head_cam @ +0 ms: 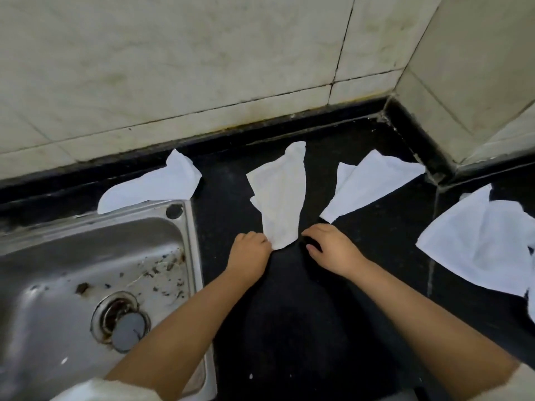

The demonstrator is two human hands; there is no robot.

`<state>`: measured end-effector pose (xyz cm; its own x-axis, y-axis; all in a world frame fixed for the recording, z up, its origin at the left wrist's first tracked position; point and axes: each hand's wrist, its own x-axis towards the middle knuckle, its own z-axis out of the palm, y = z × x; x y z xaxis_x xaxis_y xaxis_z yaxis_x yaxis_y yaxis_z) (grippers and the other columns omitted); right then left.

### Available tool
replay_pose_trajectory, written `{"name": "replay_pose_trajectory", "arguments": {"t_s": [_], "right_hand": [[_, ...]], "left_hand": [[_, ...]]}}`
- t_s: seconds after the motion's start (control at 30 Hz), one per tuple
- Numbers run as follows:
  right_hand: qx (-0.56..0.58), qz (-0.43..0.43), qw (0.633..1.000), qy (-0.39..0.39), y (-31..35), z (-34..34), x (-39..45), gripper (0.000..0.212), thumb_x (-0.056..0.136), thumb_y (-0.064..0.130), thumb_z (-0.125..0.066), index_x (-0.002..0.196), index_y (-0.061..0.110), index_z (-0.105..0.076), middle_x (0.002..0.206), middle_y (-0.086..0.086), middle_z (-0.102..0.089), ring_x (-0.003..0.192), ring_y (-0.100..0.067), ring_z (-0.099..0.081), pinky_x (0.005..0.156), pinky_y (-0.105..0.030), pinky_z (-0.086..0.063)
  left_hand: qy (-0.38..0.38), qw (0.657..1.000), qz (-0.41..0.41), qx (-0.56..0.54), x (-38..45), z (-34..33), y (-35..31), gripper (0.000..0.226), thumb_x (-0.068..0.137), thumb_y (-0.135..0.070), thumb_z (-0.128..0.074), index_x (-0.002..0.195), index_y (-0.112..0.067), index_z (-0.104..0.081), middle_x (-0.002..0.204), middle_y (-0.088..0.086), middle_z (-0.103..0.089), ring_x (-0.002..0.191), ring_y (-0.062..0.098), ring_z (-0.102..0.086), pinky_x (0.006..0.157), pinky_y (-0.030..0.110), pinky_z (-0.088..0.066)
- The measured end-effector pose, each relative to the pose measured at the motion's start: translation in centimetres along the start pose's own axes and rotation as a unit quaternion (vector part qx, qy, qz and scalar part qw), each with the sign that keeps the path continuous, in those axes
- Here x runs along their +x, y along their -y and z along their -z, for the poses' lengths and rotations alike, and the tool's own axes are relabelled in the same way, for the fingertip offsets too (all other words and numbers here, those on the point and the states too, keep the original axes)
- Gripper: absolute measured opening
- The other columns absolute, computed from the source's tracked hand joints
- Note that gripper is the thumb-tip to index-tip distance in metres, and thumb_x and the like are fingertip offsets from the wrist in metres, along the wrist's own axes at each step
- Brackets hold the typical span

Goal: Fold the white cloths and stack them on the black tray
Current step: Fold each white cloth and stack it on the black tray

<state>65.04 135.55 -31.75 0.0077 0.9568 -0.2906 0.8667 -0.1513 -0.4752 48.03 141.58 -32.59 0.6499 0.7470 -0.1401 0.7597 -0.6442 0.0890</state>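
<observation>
The middle cloth point(279, 198) lies crumpled on the black surface point(376, 256), running from near the back wall down to a narrow near end between the two hands. The left hand point(250, 250) has its fingers curled at the cloth's near left corner, and its grip looks closed on that edge, though the fingertips are hidden under the knuckles. The right hand point(330, 247) sits just right of the same near end with fingers bent down toward the surface; whether its grip has hold of the cloth cannot be told, since the fingertips meet dark surface beside the cloth's edge.

Three more white cloths lie around it, all apart from one another. The left cloth point(156, 186) rests partly on the sink's rim, against the back ledge. The right cloth point(373, 186) lies loosely folded, pointing toward the corner of the wall. The far right cloth point(486, 241) is spread and rumpled at the picture's right edge.

The steel sink point(191, 256) fills the lower left, its basin stained and speckled with debris, with a round drain point(121, 322) and plug near the bottom. Pale tiled walls point(202, 53) meet in a corner at upper right. Both forearms are bare, with light sleeves at the lower corners.
</observation>
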Motion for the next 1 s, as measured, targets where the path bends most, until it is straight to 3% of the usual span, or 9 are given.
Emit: {"name": "replay_pose_trajectory", "arguments": {"t_s": [0.07, 0.13, 0.23, 0.37, 0.5, 0.6, 0.77, 0.9, 1.0], "right_hand": [[-0.025, 0.021, 0.999, 0.003, 0.3, -0.3, 1.1, 0.039, 0.088, 0.019, -0.056, 0.124, 0.006, -0.053, 0.123, -0.014, -0.057, 0.118, -0.029, -0.048, 0.102, -0.036, -0.039], [-0.066, 0.059, 0.995, -0.044, 1.0, -0.9, 1.9, 0.035, 0.072, 0.022, -0.075, 0.101, 0.006, -0.068, 0.092, -0.017, -0.066, 0.089, -0.037, -0.061, 0.076, -0.046, -0.051], [-0.077, 0.055, 0.987, -0.132, 2.5, -0.8, 2.5, 0.023, 0.046, 0.014, -0.088, 0.059, 0.011, -0.069, 0.054, -0.005, -0.059, 0.051, -0.025, -0.057, 0.043, -0.030, -0.044], [-0.061, 0.051, 0.971, -0.225, 3.7, 1.2, 2.2, 0.010, 0.051, 0.004, -0.072, 0.060, 0.008, -0.068, 0.055, -0.007, -0.059, 0.049, -0.027, -0.056, 0.049, -0.025, -0.034], [-0.036, 0.070, 0.959, -0.272, 4.5, 3.9, -0.6, 0.013, 0.059, 0.001, -0.060, 0.067, 0.001, -0.071, 0.056, -0.013, -0.064, 0.049, -0.030, -0.060, 0.048, -0.033, -0.050], [-0.034, 0.043, 0.958, -0.280, 5.4, 5.3, -5.1, 0.008, 0.071, -0.002, -0.062, 0.069, 0.001, -0.070, 0.058, -0.016, -0.064, 0.056, -0.031, -0.062, 0.053, -0.027, -0.046], [-0.017, -0.071, 0.945, -0.318, 5.2, 6.7, -16.3, 0.022, 0.083, 0.009, -0.051, 0.083, 0.000, -0.071, 0.078, -0.022, -0.068, 0.077, -0.035, -0.063, 0.066, -0.034, -0.046], [0.005, -0.218, 0.915, -0.339, 2.8, 7.7, -26.7, 0.024, 0.088, 0.011, -0.052, 0.096, -0.004, -0.069, 0.096, -0.023, -0.069, 0.094, -0.036, -0.062, 0.081, -0.040, -0.048], [0.003, -0.327, 0.877, -0.352, 0.3, 7.5, -35.6, 0.020, 0.086, 0.006, -0.054, 0.098, -0.002, -0.069, 0.099, -0.021, -0.069, 0.097, -0.035, -0.062, 0.084, -0.039, -0.048]], "left_hand": [[-0.007, 1.000, -0.018, -0.022, 0.0, 0.1, 0.2, 0.013, 0.083, -0.012, -0.057, 0.076, -0.006, -0.067, 0.082, 0.006, -0.067, 0.077, 0.025, -0.063, 0.067, 0.033, -0.046], [-0.037, 0.996, -0.017, -0.079, -0.2, 0.5, 0.6, 0.017, 0.076, -0.015, -0.057, 0.064, -0.008, -0.067, 0.067, 0.003, -0.067, 0.059, 0.021, -0.065, 0.053, 0.032, -0.052], [-0.053, 0.985, -0.012, -0.165, -0.5, 2.3, 1.4, 0.020, 0.080, -0.011, -0.054, 0.068, -0.001, -0.067, 0.070, 0.011, -0.068, 0.061, 0.028, -0.065, 0.057, 0.038, -0.053], [-0.108, 0.978, 0.010, -0.176, -1.2, 5.8, 2.8, 0.024, 0.087, -0.008, -0.045, 0.079, 0.005, -0.064, 0.079, 0.019, -0.063, 0.072, 0.032, -0.061, 0.068, 0.037, -0.047], [-0.173, 0.941, 0.079, -0.279, -2.1, 8.8, 3.6, 0.021, 0.098, -0.005, -0.036, 0.084, -0.005, -0.052, 0.070, -0.001, -0.048, 0.065, 0.016, -0.046, 0.067, 0.022, -0.031], [-0.221, 0.893, 0.090, -0.380, -3.0, 10.7, 2.5, 0.022, 0.099, -0.006, -0.032, 0.090, -0.005, -0.052, 0.073, -0.002, -0.053, 0.062, 0.004, -0.055, 0.059, 0.008, -0.046], [-0.213, 0.900, -0.067, -0.374, -4.9, 13.1, -3.2, 0.023, 0.097, -0.009, -0.038, 0.084, -0.003, -0.056, 0.077, -0.002, -0.050, 0.077, 0.016, -0.054, 0.062, 0.008, -0.040], [-0.125, 0.906, -0.162, -0.370, -6.0, 13.8, -11.5, 0.024, 0.096, -0.016, -0.034, 0.076, -0.011, -0.047, 0.066, -0.005, -0.044, 0.076, 0.031, -0.056, 0.071, 0.038, -0.048], [-0.074, 0.903, -0.249, -0.342, -7.3, 13.5, -19.1, 0.024, 0.098, -0.010, -0.036, 0.089, -0.002, -0.057, 0.077, 0.005, -0.051, 0.079, 0.023, -0.051, 0.074, 0.032, -0.039]]}}
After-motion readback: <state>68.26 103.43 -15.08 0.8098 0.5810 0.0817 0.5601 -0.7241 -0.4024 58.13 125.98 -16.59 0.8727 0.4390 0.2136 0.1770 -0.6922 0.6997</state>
